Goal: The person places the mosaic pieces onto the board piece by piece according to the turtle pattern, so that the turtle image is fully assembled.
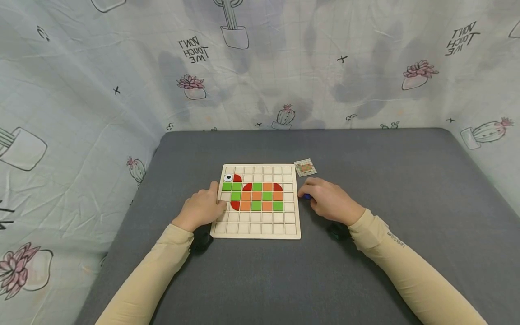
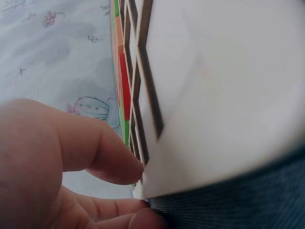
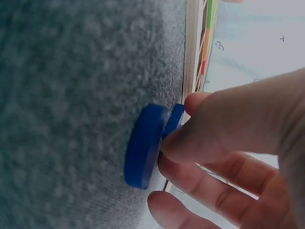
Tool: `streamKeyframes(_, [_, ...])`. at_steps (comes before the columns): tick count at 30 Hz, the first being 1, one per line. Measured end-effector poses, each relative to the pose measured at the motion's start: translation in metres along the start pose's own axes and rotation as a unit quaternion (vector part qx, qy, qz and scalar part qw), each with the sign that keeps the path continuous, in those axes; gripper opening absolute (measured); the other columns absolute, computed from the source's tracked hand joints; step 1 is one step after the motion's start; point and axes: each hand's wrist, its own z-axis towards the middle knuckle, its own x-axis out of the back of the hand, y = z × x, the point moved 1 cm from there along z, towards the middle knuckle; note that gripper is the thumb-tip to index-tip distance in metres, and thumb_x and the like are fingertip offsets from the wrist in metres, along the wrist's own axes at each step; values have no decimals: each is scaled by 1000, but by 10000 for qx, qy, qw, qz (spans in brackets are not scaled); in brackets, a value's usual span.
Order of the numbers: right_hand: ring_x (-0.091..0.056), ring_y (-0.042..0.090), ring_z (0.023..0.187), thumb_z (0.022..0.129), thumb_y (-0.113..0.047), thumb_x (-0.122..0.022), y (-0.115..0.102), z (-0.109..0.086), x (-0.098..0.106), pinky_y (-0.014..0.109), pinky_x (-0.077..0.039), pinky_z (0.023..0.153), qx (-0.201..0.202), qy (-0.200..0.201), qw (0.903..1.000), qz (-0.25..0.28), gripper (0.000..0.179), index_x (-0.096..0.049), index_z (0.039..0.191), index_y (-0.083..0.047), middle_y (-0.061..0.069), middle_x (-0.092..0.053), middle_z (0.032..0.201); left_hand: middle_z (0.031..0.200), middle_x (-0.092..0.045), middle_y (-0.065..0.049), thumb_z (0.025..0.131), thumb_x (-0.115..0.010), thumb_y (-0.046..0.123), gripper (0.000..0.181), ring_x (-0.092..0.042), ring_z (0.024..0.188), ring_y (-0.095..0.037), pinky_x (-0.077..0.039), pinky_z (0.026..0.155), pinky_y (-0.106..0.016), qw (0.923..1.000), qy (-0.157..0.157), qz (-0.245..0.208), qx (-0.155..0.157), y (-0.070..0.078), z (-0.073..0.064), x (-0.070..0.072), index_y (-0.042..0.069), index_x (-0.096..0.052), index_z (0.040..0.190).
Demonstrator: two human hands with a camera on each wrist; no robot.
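A wooden grid board point(image 1: 257, 231) lies on the table, bearing green, orange and red tiles and a white eye tile point(image 1: 229, 178). These tiles form a turtle-like figure. My left hand point(image 1: 201, 208) holds the board's left edge, thumb on the rim and fingers against the side; in the left wrist view the thumb point(image 2: 112, 155) meets the frame. Just off the board's right edge, my right hand point(image 1: 331, 201) pinches at small blue pieces. Two blue pieces show in the right wrist view: a nearer one point(image 3: 144, 148) beside the thumb, and another point(image 3: 174, 119) partly hidden by it.
A small pattern card point(image 1: 305, 167) lies by the board's top right corner. Dark wrist devices sit under both wrists. The grey table point(image 1: 260, 280) extends around the board, with a printed curtain point(image 1: 260, 67) behind and at the sides.
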Motion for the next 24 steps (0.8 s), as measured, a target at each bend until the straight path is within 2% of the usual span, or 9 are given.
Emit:
streamKeyframes(8, [-54, 13, 78, 85, 4, -73, -2, 2, 0, 32, -47, 67, -81, -21, 10000, 1, 25, -78, 104, -11, 5, -66, 101, 79, -58, -12, 97, -52, 23, 38, -55, 61, -26, -41, 52, -38, 10000, -54, -27, 5, -2, 0, 1, -3, -48, 125])
streamKeyframes(19, [-51, 12, 72, 85, 6, -72, -2, 4, 1, 31, -46, 65, -140, -3, 9996, 258, 19, -76, 96, -9, 4, -64, 93, 80, -59, -12, 97, -53, 24, 38, -55, 63, -27, -41, 53, -39, 10000, -82, 5, 29, -4, 1, 3, -2, -48, 125])
streamKeyframes(24, [-52, 12, 72, 83, 6, -73, -3, 8, 4, 30, -46, 66, -155, 171, 9983, 540, 18, -75, 93, -8, 2, -63, 89, 79, -58, -12, 97, -53, 24, 39, -55, 62, -27, -41, 52, -39, 9999, -98, -11, -14, -2, 2, 4, -3, -48, 125])
